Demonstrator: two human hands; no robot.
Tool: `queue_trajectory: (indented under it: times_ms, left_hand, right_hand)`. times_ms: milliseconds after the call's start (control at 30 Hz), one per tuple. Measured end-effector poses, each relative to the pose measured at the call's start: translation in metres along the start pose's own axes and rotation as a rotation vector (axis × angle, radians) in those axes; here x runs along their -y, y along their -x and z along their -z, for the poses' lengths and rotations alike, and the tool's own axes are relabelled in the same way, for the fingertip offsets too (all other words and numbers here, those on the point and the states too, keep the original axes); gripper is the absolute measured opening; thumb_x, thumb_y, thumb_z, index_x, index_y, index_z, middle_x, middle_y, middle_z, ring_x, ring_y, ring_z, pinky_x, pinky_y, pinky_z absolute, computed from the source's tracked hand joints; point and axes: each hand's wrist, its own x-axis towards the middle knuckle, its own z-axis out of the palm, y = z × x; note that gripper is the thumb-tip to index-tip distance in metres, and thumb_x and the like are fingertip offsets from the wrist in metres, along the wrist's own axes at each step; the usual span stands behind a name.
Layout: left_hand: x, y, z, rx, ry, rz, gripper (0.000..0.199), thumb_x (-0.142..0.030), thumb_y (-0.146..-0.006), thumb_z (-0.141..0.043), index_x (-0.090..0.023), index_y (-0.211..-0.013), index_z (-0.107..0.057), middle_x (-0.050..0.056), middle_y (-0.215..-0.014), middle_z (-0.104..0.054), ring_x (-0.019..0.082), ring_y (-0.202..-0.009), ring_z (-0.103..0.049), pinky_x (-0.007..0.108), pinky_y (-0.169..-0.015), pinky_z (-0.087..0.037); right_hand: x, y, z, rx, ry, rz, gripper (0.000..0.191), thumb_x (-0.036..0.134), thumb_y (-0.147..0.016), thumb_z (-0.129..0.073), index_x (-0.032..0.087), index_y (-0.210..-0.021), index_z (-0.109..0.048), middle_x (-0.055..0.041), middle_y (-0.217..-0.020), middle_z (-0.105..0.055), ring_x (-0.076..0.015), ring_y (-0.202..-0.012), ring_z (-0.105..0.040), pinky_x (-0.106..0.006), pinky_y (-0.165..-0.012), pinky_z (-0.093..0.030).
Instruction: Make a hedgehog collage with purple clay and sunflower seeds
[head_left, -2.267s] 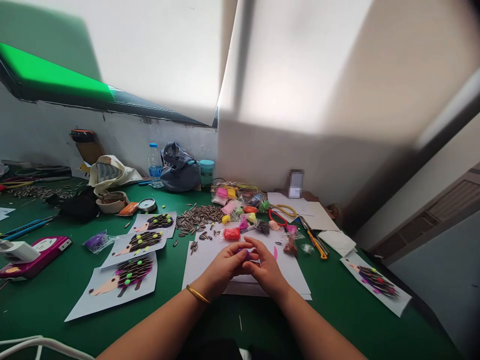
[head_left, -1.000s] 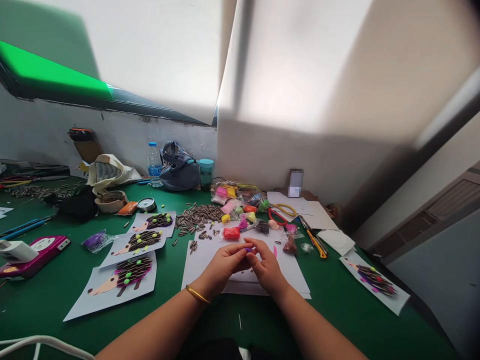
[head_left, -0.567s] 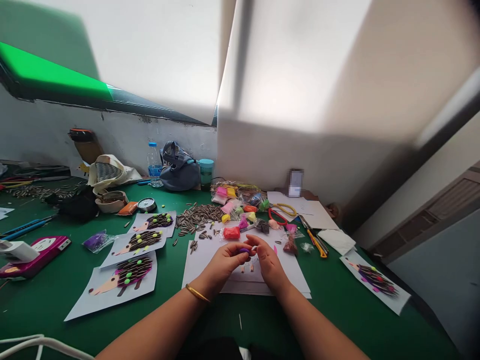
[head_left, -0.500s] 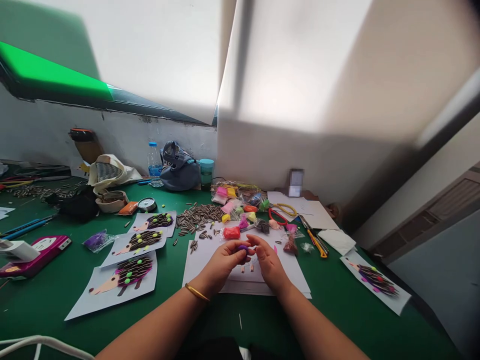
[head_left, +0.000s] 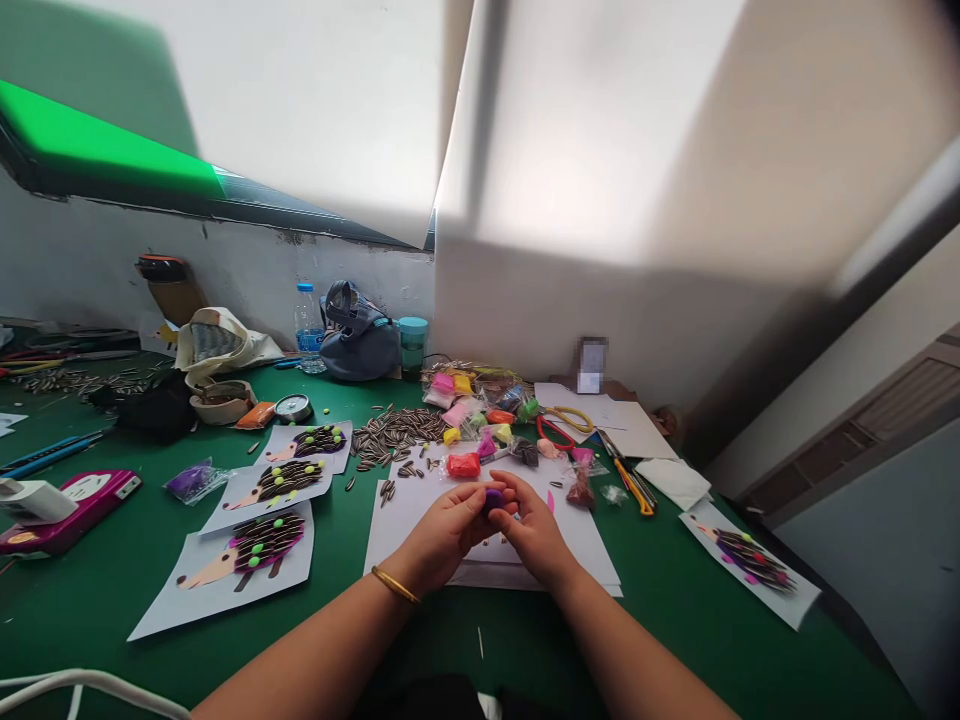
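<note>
A small lump of purple modelling clay (head_left: 493, 498) is pinched between my two hands, above the middle of the table. My left hand (head_left: 448, 528), with a gold bangle at its wrist, grips the clay from the left. My right hand (head_left: 538, 532) has its thumb and fingers closed on the clay's other side. Beneath them lie white paper sheets (head_left: 390, 560) with a partly covered drawing. Just beyond my fingers sits a red clay packet (head_left: 463, 465).
Sunflower seeds (head_left: 397, 430) are heaped behind the paper. Seed-covered hedgehog pictures (head_left: 259, 555) lie at left, another hedgehog picture (head_left: 746, 560) at right. Bagged clays (head_left: 487, 400), scissors (head_left: 562, 425) and a yellow cutter (head_left: 637, 490) lie farther back. A toothpick (head_left: 481, 642) lies in front.
My right hand has moved in to the left, and its fingers have closed on the purple clay. Half a second ago they were spread apart beside it while my left hand held it.
</note>
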Motion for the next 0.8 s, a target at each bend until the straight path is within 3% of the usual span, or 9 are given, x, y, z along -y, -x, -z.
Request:
queue_trajectory:
  times_ms: [200, 300, 400, 533, 800]
  left_hand:
    - [-0.0005, 0.0022, -0.0016, 0.037, -0.037, 0.020, 0.025, -0.036, -0.083, -0.073, -0.017, -0.100, -0.070, 0.012, -0.113, -0.069, 0.025, -0.106, -0.064, 0.042, -0.099, -0.045]
    - [0.0005, 0.0014, 0.0000, 0.042, -0.039, 0.023, 0.027, -0.037, -0.085, -0.071, -0.020, -0.106, -0.069, 0.010, -0.112, -0.069, 0.024, -0.104, -0.064, 0.042, -0.098, -0.045]
    - [0.0006, -0.0010, 0.0016, 0.000, -0.101, -0.009, 0.037, -0.036, -0.082, -0.074, -0.020, -0.115, -0.068, 0.010, -0.107, -0.071, 0.020, -0.096, -0.064, 0.036, -0.093, -0.045]
    - [0.0002, -0.0036, 0.0027, -0.057, -0.103, -0.047, 0.034, -0.036, -0.078, -0.078, -0.017, -0.106, -0.073, 0.008, -0.099, -0.071, 0.016, -0.088, -0.062, 0.029, -0.086, -0.044]
    - [0.0040, -0.0024, 0.0011, 0.043, -0.020, -0.025, 0.031, -0.036, -0.080, -0.076, -0.017, -0.104, -0.072, 0.011, -0.106, -0.071, 0.022, -0.100, -0.063, 0.035, -0.095, -0.043]
  right_hand:
    - [-0.0014, 0.0016, -0.0023, -0.022, -0.012, -0.052, 0.053, 0.050, -0.081, -0.069, 0.026, -0.127, -0.057, -0.0088, -0.126, -0.061, -0.0275, -0.118, -0.057, -0.047, -0.104, -0.044]
    - [-0.0013, 0.0014, -0.0019, -0.015, -0.015, -0.054, 0.056, 0.054, -0.081, -0.068, 0.025, -0.128, -0.057, -0.0090, -0.128, -0.060, -0.0287, -0.118, -0.057, -0.047, -0.103, -0.045]
    - [-0.0018, 0.0008, 0.0001, -0.022, -0.043, -0.020, 0.063, 0.063, -0.080, -0.063, 0.024, -0.130, -0.057, -0.0100, -0.124, -0.063, -0.0301, -0.116, -0.058, -0.045, -0.098, -0.049]
    - [-0.0028, 0.0006, 0.0010, -0.004, -0.141, -0.035, 0.060, 0.065, -0.087, -0.051, 0.024, -0.131, -0.056, -0.0102, -0.122, -0.065, -0.0281, -0.110, -0.062, -0.043, -0.093, -0.052]
    - [-0.0018, -0.0008, -0.0023, 0.018, -0.161, -0.065, 0.053, 0.051, -0.081, -0.069, 0.027, -0.127, -0.059, -0.0080, -0.130, -0.061, -0.0287, -0.118, -0.058, -0.047, -0.102, -0.046]
